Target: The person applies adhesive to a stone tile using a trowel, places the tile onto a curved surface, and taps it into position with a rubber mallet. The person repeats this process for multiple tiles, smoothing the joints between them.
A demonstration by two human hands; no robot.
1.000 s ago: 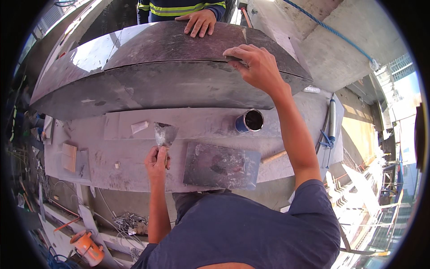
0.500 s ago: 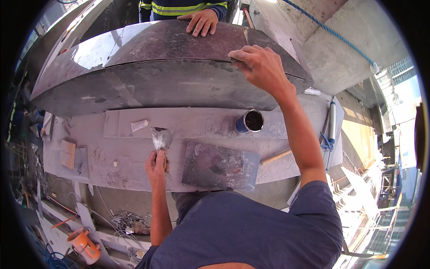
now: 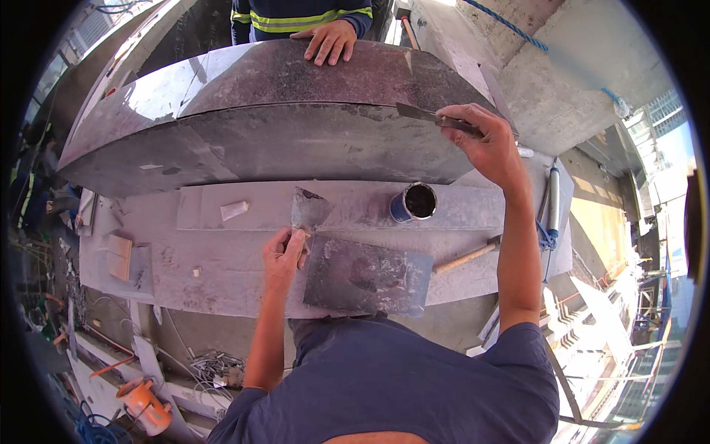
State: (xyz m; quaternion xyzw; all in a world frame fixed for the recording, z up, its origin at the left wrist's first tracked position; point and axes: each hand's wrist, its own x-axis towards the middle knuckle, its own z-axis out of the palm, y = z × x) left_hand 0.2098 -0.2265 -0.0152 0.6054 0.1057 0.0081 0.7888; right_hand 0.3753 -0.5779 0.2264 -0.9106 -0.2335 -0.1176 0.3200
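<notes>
My right hand (image 3: pixel 488 144) grips a dark, thin-bladed putty knife (image 3: pixel 416 112), its blade pointing left at the right part of a long dark stone piece (image 3: pixel 288 144). A seam runs along the top edge of that stone. Lower down, my left hand (image 3: pixel 282 255) is closed round the handle of a wider putty knife (image 3: pixel 309 210), blade up and smeared with dark residue. Right of this blade stands an open blue can (image 3: pixel 399 207) with dark contents. A smeared dark stone plate (image 3: pixel 366 275) lies nearest my body.
A co-worker's hand (image 3: pixel 330 41) rests on the far top of the stone. On the pale bench (image 3: pixel 222 274) lie a wooden-handled hammer (image 3: pixel 466 257), a white tube (image 3: pixel 234 210), a tan block (image 3: pixel 120 257) and a grey caulking gun (image 3: pixel 554 200). An orange tool (image 3: pixel 144 405) sits lower left.
My right hand has moved right and toward me, away from the seam, so its putty knife now shows. My left hand has shifted right and slightly farther from me with its putty knife.
</notes>
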